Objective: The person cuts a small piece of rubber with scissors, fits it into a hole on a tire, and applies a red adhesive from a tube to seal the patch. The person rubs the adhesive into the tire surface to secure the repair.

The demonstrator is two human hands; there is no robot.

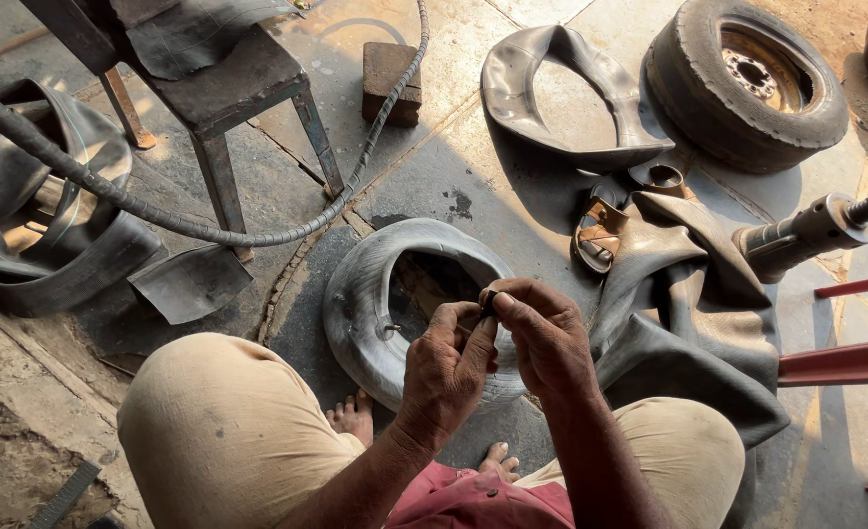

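Grey paving slabs [512, 167], cracked and dusty, make up the floor of an open workshop where a person squats with both knees spread. Between the bare feet lies an inflated grey rubber inner tube [361, 294], its metal valve stem poking into the hole.

Directly above the near side of that tube, the left hand [446, 367] and right hand [549, 338] meet. Both pinch a small dark piece [487, 299] between thumbs and fingertips; it sits at the very top of the two grips, just where the fingers touch, and it is too small to tell what it is. Neither hand touches the tube below.

Just right of the hands lies a heap of flat black rubber tubes [689, 323], with a worn sandal [599, 235] at its upper edge. Farther back rest a small tyre on its rim [743, 83], a brick [391, 80] and a metal stool [228, 88], past which a braided hose [160, 217] curves.
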